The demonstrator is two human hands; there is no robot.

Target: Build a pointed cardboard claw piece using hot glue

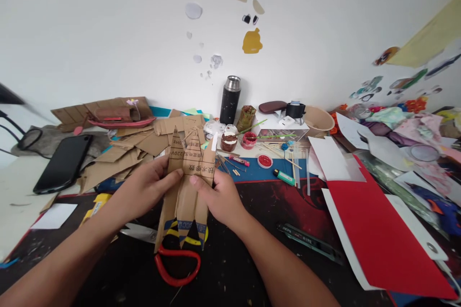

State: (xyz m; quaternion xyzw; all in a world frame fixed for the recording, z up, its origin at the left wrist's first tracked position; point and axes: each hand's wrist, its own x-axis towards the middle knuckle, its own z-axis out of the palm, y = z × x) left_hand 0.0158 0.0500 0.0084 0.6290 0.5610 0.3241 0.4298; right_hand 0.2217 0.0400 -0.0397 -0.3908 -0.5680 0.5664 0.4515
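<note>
Between my two hands is a cut piece of brown cardboard [187, 187] with folded panels, pointed ends, printed characters and a blue strip at its lower end. My left hand [153, 180] grips its left edge, thumb on the front face. On the right edge, my right hand [221, 196] pinches it with the thumb in front; the other fingers are behind the cardboard. Below lies a pair of scissors [178, 278] with red and yellow handles, partly covered by the cardboard. A yellow tool [96, 205] rests near my left forearm.
Cardboard scraps [118, 158] and a phone [63, 163] lie at left, below a boat model [120, 117]. A black flask [230, 100] stands behind paint jars [229, 139]. Right of my arm are a utility knife [311, 242] and red paper [382, 235]. A glue stick [284, 177] lies mid-table.
</note>
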